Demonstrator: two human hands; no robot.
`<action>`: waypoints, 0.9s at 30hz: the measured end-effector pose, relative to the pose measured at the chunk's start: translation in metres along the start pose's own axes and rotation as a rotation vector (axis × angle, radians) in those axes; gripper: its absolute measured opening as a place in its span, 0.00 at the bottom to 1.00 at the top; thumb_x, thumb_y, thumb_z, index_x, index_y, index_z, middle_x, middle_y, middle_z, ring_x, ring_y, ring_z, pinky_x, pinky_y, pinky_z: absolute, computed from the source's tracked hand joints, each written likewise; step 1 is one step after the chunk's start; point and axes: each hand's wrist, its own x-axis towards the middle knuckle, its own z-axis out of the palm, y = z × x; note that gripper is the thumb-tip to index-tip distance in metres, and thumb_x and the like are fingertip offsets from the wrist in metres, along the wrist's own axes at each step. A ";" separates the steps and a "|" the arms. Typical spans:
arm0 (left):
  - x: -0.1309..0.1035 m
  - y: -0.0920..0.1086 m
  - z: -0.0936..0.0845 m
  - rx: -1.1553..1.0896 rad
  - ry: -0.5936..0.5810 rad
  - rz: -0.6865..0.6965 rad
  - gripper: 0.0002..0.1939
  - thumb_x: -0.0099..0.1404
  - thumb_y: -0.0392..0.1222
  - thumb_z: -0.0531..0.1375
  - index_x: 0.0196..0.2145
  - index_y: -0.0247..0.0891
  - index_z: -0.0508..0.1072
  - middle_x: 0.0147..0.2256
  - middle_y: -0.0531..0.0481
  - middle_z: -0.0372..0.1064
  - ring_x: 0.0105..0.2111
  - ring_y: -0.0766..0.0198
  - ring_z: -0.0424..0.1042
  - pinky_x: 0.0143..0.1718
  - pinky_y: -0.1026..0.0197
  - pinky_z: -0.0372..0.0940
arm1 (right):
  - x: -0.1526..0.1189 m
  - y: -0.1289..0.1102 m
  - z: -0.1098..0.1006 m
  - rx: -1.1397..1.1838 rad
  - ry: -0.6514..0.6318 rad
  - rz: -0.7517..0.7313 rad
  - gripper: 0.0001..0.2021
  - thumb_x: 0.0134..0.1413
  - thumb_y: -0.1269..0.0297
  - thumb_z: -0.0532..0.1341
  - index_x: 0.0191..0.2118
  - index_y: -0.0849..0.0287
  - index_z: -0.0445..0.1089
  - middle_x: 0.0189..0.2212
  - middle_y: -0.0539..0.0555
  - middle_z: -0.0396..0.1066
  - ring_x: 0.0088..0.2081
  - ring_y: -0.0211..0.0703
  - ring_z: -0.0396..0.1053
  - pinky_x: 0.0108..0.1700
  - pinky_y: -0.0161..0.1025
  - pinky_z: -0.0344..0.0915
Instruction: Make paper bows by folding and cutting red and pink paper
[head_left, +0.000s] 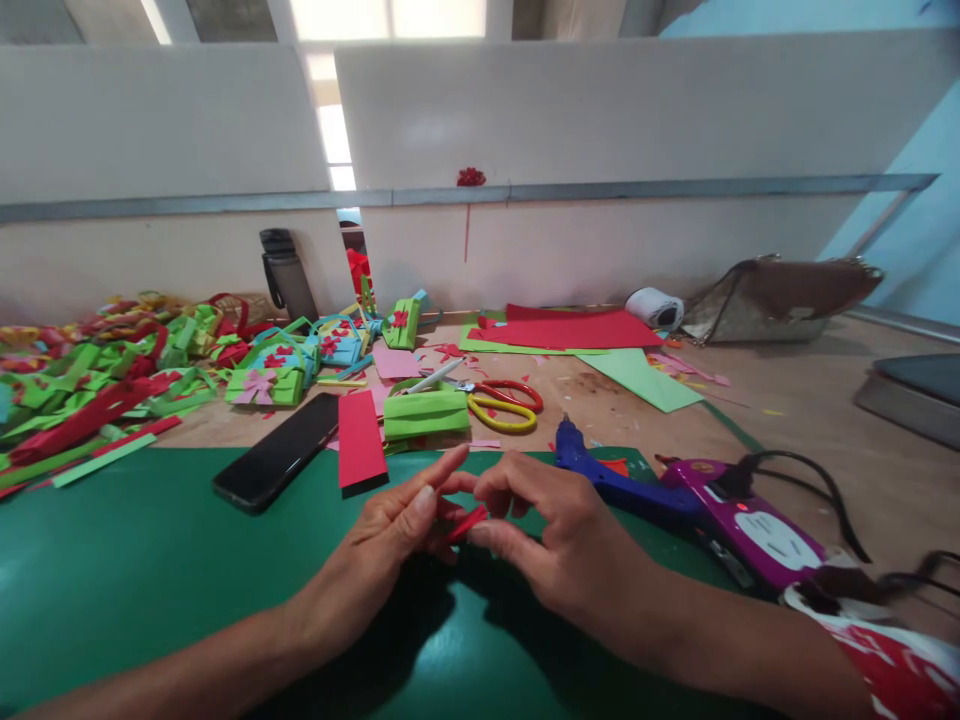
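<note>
A small red paper piece [468, 524] is held between my two hands, above the green mat [180, 600]. My right hand [555, 530] pinches its right end between thumb and fingertips. My left hand [401, 520] is curled around its left end, partly covering it. The piece's exact shape is hidden by the fingers. Just beyond my hands lie a folded green paper piece [426, 416] and a red paper strip [361, 438]. Scissors [504, 405] with red and yellow handles rest behind them, beside a white pen [436, 376].
A black phone [277, 452] lies at left. At right, a blue glue gun [622, 482] lies near a purple power strip [757, 530] with cables. Small paper bags [266, 385], a bottle [289, 275], red sheets [577, 328], a tape roll [655, 307] and a handbag [780, 300] stand farther back.
</note>
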 end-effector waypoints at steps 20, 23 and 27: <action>0.007 -0.003 -0.001 0.279 0.222 0.168 0.28 0.53 0.30 0.62 0.53 0.38 0.65 0.36 0.52 0.68 0.29 0.70 0.69 0.31 0.66 0.67 | 0.005 0.009 -0.006 -0.018 -0.232 0.237 0.13 0.50 0.73 0.64 0.44 0.59 0.70 0.36 0.52 0.76 0.38 0.43 0.72 0.40 0.37 0.64; 0.002 -0.004 -0.004 0.639 0.197 0.465 0.25 0.58 0.27 0.59 0.53 0.41 0.66 0.32 0.54 0.71 0.32 0.68 0.71 0.38 0.65 0.67 | 0.002 0.009 -0.005 -0.082 -0.249 0.177 0.09 0.47 0.76 0.65 0.36 0.60 0.71 0.32 0.51 0.74 0.33 0.41 0.70 0.36 0.37 0.63; 0.000 -0.006 -0.011 0.968 0.086 0.763 0.17 0.61 0.25 0.56 0.47 0.38 0.70 0.32 0.51 0.73 0.30 0.69 0.72 0.34 0.69 0.66 | -0.008 0.012 0.002 -0.258 -0.203 -0.082 0.06 0.50 0.78 0.63 0.33 0.63 0.71 0.29 0.54 0.68 0.33 0.44 0.64 0.34 0.38 0.61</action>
